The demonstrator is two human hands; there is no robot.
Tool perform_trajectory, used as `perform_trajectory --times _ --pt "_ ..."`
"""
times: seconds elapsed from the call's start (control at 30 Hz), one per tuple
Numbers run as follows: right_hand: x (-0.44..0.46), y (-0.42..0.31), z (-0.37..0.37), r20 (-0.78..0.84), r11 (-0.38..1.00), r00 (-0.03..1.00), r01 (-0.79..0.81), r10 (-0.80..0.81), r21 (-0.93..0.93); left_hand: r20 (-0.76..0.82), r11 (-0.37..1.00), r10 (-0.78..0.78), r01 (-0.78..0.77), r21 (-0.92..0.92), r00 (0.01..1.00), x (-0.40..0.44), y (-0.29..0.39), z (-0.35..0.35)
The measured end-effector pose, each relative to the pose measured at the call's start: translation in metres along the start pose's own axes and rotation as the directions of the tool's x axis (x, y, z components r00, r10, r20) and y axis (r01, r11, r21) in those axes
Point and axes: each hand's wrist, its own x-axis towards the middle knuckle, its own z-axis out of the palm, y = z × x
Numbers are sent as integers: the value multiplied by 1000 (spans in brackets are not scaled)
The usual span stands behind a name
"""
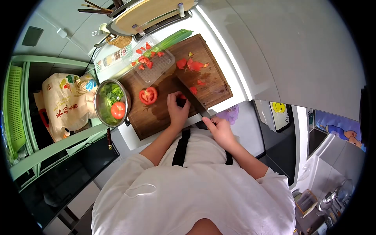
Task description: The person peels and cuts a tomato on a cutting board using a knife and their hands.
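Observation:
My right hand (220, 131) grips the handle of a kitchen knife (192, 94), its dark blade lying diagonally over the wooden cutting board (154, 121). Left of the blade, the curled fingers of my left hand (178, 111) hold a red tomato piece (181, 96), mostly hidden by the fingers. A tomato half (148, 95) rests cut side up farther left. Chopped tomato pieces (194, 65) lie beyond the knife and to its right. A clear plastic tray (164, 67) at the board's far left holds more chopped tomato (145, 62).
Left of the board stands a metal bowl (97, 107) with leafy greens (111, 93) and a whole tomato (118, 110). A long green stalk (175, 39) lies across the tray. A green shelf rack (58, 60) holds a printed bag (64, 103). A wall (282, 47) borders the right.

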Motion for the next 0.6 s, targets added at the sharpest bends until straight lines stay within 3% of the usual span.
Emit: perform_trajectory --times 0.07,0.27,0.37,0.47,0.57,0.6 --pt "1 -2 2 -23 997 998 54 -55 -54 -10 1000 -10 10 -28 1000 -1 -4 1" --pt "7 11 6 10 986 1000 -19 17 164 7 999 39 -39 15 999 -1 0 -1" --pt "12 5 5 -5 998 1000 -21 21 63 -6 1000 24 -24 0 1000 0 3 2" --pt "20 7 12 -27 992 1000 -5 9 128 -5 1000 24 -24 4 1000 2 6 0" --pt "18 -7 3 102 873 974 -225 201 433 43 999 25 -27 32 999 3 10 -4" --pt "17 -9 3 103 851 974 -228 204 473 64 999 24 -27 46 998 4 12 -6"
